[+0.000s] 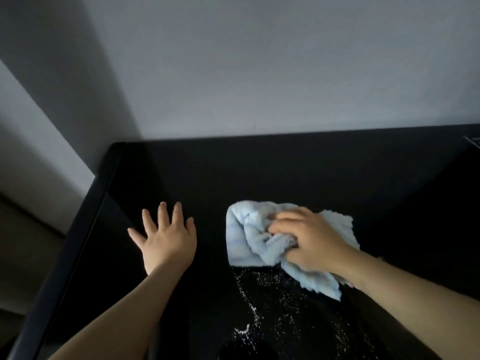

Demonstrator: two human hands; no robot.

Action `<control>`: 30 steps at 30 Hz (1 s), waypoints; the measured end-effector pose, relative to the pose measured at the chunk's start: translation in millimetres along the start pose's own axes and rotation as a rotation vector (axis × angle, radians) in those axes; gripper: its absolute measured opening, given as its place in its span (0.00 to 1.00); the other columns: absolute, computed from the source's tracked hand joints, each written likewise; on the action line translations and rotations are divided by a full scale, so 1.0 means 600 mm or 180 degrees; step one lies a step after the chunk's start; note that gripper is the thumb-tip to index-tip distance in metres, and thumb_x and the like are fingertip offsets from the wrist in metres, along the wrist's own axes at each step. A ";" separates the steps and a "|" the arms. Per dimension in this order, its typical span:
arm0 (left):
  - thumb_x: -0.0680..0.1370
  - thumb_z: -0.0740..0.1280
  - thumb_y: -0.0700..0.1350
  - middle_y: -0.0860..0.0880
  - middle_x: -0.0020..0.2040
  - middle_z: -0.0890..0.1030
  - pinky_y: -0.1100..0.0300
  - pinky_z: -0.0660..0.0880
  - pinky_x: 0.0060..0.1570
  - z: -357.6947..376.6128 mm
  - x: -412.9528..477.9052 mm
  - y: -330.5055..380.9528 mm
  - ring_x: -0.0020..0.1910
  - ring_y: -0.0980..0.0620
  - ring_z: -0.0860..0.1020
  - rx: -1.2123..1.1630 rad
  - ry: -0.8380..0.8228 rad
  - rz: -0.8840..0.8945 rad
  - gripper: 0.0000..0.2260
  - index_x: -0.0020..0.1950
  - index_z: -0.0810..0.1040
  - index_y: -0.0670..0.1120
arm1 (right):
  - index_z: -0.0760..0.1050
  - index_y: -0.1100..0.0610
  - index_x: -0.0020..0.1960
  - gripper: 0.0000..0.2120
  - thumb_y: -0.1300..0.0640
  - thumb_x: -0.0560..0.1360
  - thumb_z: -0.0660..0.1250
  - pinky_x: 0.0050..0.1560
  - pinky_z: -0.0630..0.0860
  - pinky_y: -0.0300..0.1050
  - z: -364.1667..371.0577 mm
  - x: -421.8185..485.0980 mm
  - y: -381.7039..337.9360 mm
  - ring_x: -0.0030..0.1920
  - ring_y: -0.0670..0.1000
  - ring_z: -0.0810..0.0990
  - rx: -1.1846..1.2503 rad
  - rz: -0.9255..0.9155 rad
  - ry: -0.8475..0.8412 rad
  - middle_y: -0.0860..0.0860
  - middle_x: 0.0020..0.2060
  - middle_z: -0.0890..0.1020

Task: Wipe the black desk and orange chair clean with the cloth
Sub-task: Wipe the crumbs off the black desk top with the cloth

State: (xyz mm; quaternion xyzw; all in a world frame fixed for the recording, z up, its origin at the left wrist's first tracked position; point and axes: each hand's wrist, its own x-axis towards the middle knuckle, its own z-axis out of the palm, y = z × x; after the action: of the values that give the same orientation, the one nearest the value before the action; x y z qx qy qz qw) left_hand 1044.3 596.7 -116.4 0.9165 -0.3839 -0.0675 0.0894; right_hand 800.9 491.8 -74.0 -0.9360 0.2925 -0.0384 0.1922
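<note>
The black desk (259,172) fills the lower part of the head view. A light blue cloth (246,237) lies bunched on it right of centre. My right hand (309,237) grips the cloth from above, its fingers curled into the folds. My left hand (166,235) rests flat on the desk to the left of the cloth, fingers spread and straight. A patch of white specks (262,300) is scattered on the desk just in front of the cloth. The orange chair is out of sight.
A grey wall (259,74) stands right behind the desk's far edge. The desk's left edge (85,224) runs diagonally, with floor beyond it. A small pale mark (472,141) shows at the far right of the desk.
</note>
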 end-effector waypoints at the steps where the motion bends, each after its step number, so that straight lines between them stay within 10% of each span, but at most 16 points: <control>1: 0.80 0.45 0.58 0.51 0.78 0.48 0.37 0.42 0.70 -0.002 -0.005 -0.007 0.76 0.42 0.41 0.0096 -0.0100 0.0192 0.25 0.76 0.49 0.55 | 0.76 0.43 0.56 0.18 0.47 0.68 0.60 0.64 0.65 0.56 -0.011 -0.010 -0.003 0.64 0.51 0.70 -0.0065 -0.0005 0.0085 0.34 0.55 0.73; 4: 0.80 0.42 0.60 0.53 0.78 0.44 0.44 0.39 0.72 -0.007 -0.029 -0.028 0.76 0.46 0.38 0.0265 -0.0242 0.0600 0.26 0.77 0.43 0.56 | 0.78 0.50 0.55 0.20 0.46 0.68 0.57 0.59 0.67 0.59 -0.051 0.022 0.040 0.59 0.58 0.76 -0.0850 0.0609 0.1009 0.48 0.56 0.80; 8: 0.79 0.40 0.59 0.54 0.78 0.43 0.49 0.36 0.72 -0.006 -0.072 -0.041 0.75 0.50 0.36 0.0226 -0.0182 0.0690 0.26 0.76 0.41 0.56 | 0.71 0.49 0.54 0.17 0.44 0.67 0.65 0.59 0.63 0.57 -0.040 0.085 0.043 0.63 0.52 0.70 -0.0792 0.1988 0.0574 0.46 0.56 0.73; 14: 0.81 0.43 0.57 0.55 0.78 0.47 0.54 0.37 0.72 -0.008 -0.121 -0.053 0.75 0.55 0.38 0.0068 0.0010 0.0802 0.24 0.77 0.47 0.56 | 0.72 0.47 0.36 0.14 0.46 0.53 0.71 0.31 0.75 0.40 0.017 -0.002 -0.067 0.31 0.45 0.77 -0.0841 0.0062 0.0922 0.41 0.29 0.71; 17: 0.81 0.45 0.57 0.57 0.77 0.47 0.59 0.34 0.71 -0.015 -0.137 -0.077 0.72 0.59 0.35 -0.0003 -0.0049 0.1040 0.24 0.76 0.47 0.57 | 0.72 0.46 0.42 0.14 0.51 0.60 0.72 0.40 0.74 0.42 0.015 -0.045 -0.061 0.38 0.48 0.78 -0.0442 -0.0213 0.0476 0.43 0.35 0.74; 24: 0.81 0.49 0.57 0.51 0.76 0.58 0.58 0.39 0.73 -0.034 -0.137 -0.118 0.76 0.54 0.46 0.0001 0.0167 0.1203 0.22 0.75 0.60 0.54 | 0.65 0.38 0.59 0.18 0.48 0.70 0.61 0.50 0.72 0.55 -0.063 0.113 0.035 0.56 0.55 0.73 -0.0283 0.2530 0.0802 0.46 0.57 0.72; 30: 0.80 0.55 0.50 0.49 0.75 0.62 0.41 0.44 0.72 -0.024 -0.131 -0.118 0.76 0.48 0.51 -0.0355 0.0504 0.0005 0.22 0.74 0.63 0.49 | 0.73 0.43 0.49 0.10 0.45 0.68 0.61 0.45 0.69 0.55 0.008 0.226 -0.068 0.56 0.54 0.75 -0.0514 0.1420 0.0687 0.44 0.48 0.76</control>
State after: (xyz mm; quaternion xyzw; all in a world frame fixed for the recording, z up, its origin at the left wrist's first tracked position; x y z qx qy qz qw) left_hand 1041.4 703.6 -113.2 0.9123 -0.3721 -0.0161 0.1704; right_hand 935.8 447.8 -68.1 -0.8511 0.5126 -0.0712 0.0882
